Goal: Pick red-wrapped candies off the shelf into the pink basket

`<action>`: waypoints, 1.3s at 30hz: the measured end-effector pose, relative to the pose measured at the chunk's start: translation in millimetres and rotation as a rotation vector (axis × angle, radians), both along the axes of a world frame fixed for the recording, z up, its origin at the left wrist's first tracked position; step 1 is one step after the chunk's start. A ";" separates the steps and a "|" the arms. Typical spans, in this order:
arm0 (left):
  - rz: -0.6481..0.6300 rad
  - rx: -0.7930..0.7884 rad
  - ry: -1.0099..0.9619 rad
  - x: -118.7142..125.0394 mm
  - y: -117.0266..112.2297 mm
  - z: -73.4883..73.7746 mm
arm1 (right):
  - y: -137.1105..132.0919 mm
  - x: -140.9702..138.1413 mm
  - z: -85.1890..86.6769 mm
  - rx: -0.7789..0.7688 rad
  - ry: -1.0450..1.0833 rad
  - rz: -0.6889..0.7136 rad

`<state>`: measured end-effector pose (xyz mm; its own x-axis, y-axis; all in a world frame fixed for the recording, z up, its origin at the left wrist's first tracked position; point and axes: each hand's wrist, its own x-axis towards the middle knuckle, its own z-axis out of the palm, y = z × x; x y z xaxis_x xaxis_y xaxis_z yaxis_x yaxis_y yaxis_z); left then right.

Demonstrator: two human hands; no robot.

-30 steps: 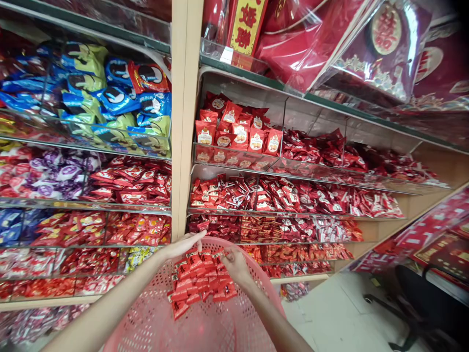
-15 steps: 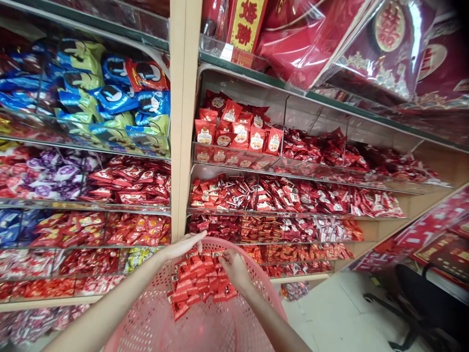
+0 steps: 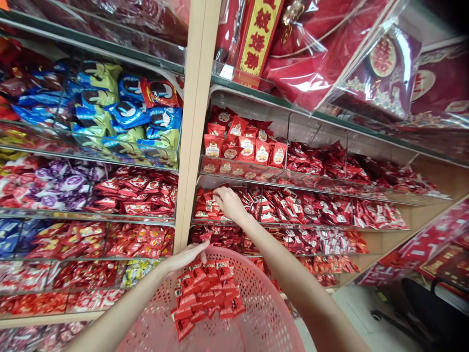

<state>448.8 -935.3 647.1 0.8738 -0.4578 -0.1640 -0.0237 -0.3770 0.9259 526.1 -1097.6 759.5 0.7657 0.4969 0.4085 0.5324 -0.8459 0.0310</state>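
Note:
My left hand is closed over the back rim of a pink perforated plastic basket. Inside the basket, near its back wall, lies a heap of small red candy packets with dark characters on pale ends. My right hand reaches across the basket into a shelf compartment. Its fingers curl down on similar red and cream candy packets there; the fingertips are partly hidden, and no packet is lifted clear of the pile.
A wooden upright divides the shelves. Clear lips front the compartments. Blue and yellow snack bags fill the left side; red cookie bags sit above my right hand. A black chair stands at lower right.
My right hand has moved from the packets in the basket up and forward to the shelf compartment. My left hand stays at the basket rim. The view has shifted slightly.

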 end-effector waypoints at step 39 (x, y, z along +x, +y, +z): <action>-0.034 0.044 -0.057 0.4 -0.2 0.8 | -30.9 -20.4 13.9 0.049 -0.284 0.302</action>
<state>449.2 -935.4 647.9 0.8662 -0.4812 -0.1349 -0.0897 -0.4153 0.9053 505.7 -1128.6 773.3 0.4419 0.6568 0.6110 0.7332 -0.6569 0.1758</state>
